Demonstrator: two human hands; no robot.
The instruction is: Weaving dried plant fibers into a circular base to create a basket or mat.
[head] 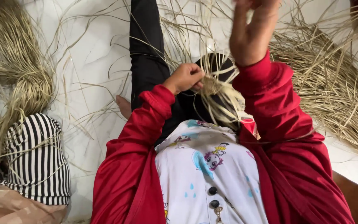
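Pinching a small knot of dried straw fibres point(213, 87) at its gathered end, the left hand point(185, 77) has its fingers curled tight and pressed together over the person's lap, evidently to anchor the bundle while strands are drawn out. From those fingers the loose ends fan downward and rightward toward the patterned white shirt point(210, 174), so the bundle's long axis runs diagonally. The right hand point(251, 33) is raised above and beyond the left fingers, gripping thin strands; its fingertips are cut off by the frame edge, so their exact closure cannot be told. Straw heaps point(332, 83) lie further right, a striped cloth point(34, 157) far left.
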